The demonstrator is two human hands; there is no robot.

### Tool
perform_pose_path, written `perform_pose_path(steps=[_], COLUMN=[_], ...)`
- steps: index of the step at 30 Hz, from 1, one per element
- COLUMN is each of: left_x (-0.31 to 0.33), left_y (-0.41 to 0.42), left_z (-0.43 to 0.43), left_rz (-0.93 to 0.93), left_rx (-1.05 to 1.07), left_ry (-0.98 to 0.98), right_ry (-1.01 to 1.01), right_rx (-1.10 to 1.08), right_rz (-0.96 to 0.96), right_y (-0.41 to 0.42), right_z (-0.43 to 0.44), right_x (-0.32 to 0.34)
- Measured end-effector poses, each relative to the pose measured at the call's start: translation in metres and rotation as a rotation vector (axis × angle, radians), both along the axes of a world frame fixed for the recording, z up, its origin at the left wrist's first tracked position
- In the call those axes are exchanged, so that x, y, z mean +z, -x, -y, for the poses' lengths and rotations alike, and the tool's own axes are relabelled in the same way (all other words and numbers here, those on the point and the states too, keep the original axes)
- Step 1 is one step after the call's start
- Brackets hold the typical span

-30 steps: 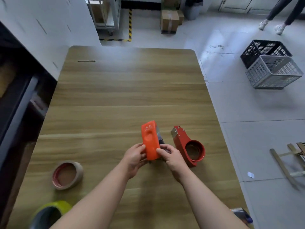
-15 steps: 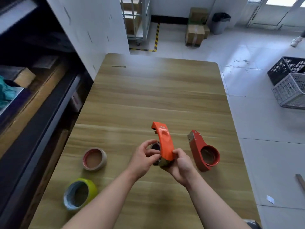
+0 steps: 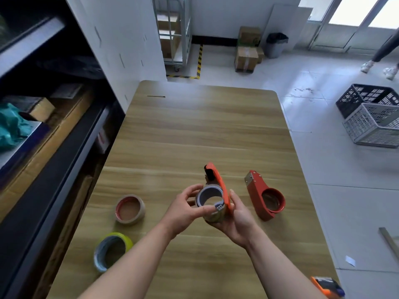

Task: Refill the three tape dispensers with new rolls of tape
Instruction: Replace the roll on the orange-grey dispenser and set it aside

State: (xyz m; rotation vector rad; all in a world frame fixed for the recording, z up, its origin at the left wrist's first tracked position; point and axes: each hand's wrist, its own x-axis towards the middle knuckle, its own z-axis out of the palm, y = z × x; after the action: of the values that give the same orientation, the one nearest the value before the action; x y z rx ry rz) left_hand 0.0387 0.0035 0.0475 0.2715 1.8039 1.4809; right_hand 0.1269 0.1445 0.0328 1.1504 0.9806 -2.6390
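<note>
Above the wooden table [image 3: 194, 130] I hold an orange tape dispenser [image 3: 220, 186], turned so its open side faces left. My right hand [image 3: 235, 219] cups it from below and behind. A roll core [image 3: 210, 198] sits in its hub, and the fingers of my left hand [image 3: 185, 209] pinch that core's rim. A red dispenser [image 3: 263, 197] lies on the table just to the right. Left of my hands lie a brown tape roll [image 3: 129, 209] with a red core and a yellow tape roll [image 3: 112, 250]. A third orange dispenser [image 3: 326, 287] peeks in at the table's near right corner.
Dark shelving [image 3: 43, 137] with boxes runs along the table's left side. Two plastic crates [image 3: 371, 117] stand on the floor to the right. Cardboard boxes [image 3: 247, 55] and a bin are at the far wall. A person's legs [image 3: 382, 59] are at the far right.
The orange dispenser has been turned, so its open side and the roll core now show. My left hand moved from its back onto the core. The view shifted left.
</note>
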Motion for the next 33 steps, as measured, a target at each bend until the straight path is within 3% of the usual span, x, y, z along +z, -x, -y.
perform_pose_path(steps=[10,18,27,33], left_x=[0.003,-0.006,-0.002,-0.001], left_y=[-0.002,-0.001,0.0,0.011], left_z=[0.011,0.017,0.014,0.022], left_rz=[-0.136,-0.161,-0.277,-0.176], left_rx=[-0.053,-0.107,-0.198,-0.286], left_ry=[0.098,0.137,0.148,0.118], right_ry=[-0.212,-0.173,-0.346,-0.237], right_rx=[0.074,0.03,0.139,0.066], right_rz=[0.06,0.039,0.086,0.076], right_y=[-0.003,-0.005,-0.006,-0.009], right_z=[0.016,0.024,0.023,0.011], right_x=[0.012,0.015,0.023,0.031])
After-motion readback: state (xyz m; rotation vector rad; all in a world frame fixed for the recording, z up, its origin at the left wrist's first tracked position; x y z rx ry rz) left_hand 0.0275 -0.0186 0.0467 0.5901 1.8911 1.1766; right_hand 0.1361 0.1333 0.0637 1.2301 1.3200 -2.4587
